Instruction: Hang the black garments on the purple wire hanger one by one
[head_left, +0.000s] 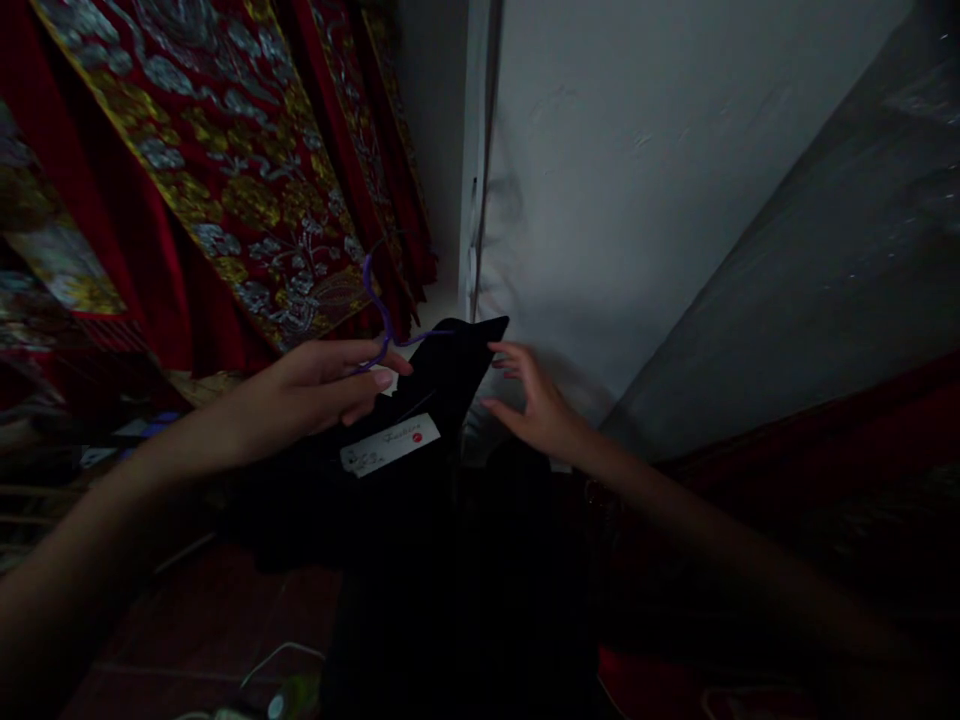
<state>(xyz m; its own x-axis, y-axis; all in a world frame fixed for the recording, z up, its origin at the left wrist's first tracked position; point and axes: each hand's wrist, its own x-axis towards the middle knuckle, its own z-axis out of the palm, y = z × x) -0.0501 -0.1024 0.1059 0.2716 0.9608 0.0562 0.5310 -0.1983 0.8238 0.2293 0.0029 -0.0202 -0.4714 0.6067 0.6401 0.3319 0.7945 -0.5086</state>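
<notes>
My left hand [330, 385] is closed on a purple clothes hanger [386, 318], its hook pointing up. One arm of the hanger reaches over a black garment [459, 365], which has a pointed upper corner. A white paper tag [390, 445] with dark print and a red spot lies against the black cloth below my left hand. My right hand [531, 402] has its fingers apart beside the garment's right edge; whether a fingertip touches the cloth I cannot tell. The garment's lower part fades into darkness.
Red cloths [247, 180] embroidered in gold and silver hang at the left. A pale wall [600, 180] with a vertical strip stands ahead, with a sheer grey sheet [810, 240] at the right. On the tiled floor [187, 620] lies a white cable [281, 650].
</notes>
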